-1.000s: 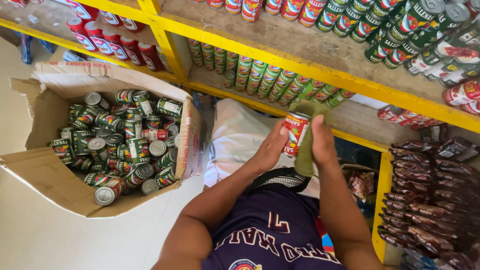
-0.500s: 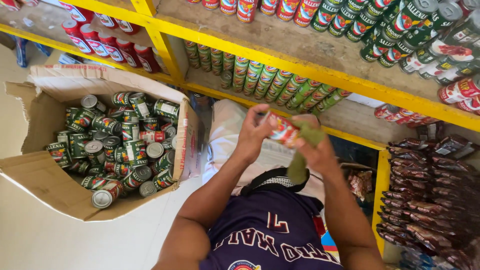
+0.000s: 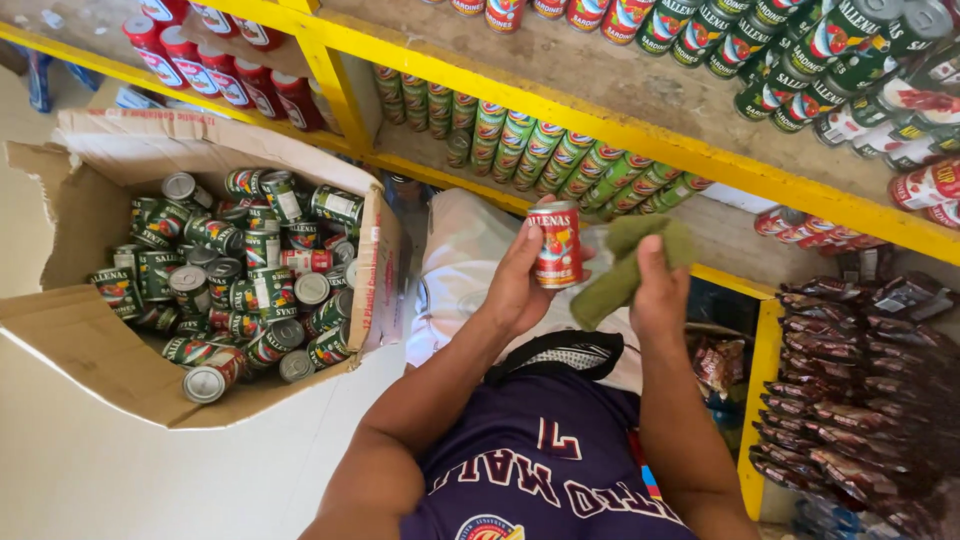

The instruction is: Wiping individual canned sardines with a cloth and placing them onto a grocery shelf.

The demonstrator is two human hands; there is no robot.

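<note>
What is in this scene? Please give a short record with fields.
place: shop aisle with yellow shelves
left hand: holds red can upright
right hand: holds green cloth beside the can
box: open cardboard box on floor, full of green cans
shelves: rows of green and red cans
right side: dark packets

Colours at the shelf: red, green, yellow, brown.

The can (image 3: 556, 245) in the left hand (image 3: 522, 285) wears a red label with a white band and a silver top; the cloth (image 3: 630, 268) in the right hand (image 3: 660, 290) is olive green. Shelf frame (image 3: 620, 125) bright yellow. Shelved cans (image 3: 560, 160) green-labelled, others (image 3: 215, 70) red. Cardboard box (image 3: 90, 350) plain brown, its cans (image 3: 240, 280) mostly dark green with silver lids. Jersey (image 3: 540, 460) deep purple with white-edged red lettering. Packets (image 3: 860, 380) dark maroon.
</note>
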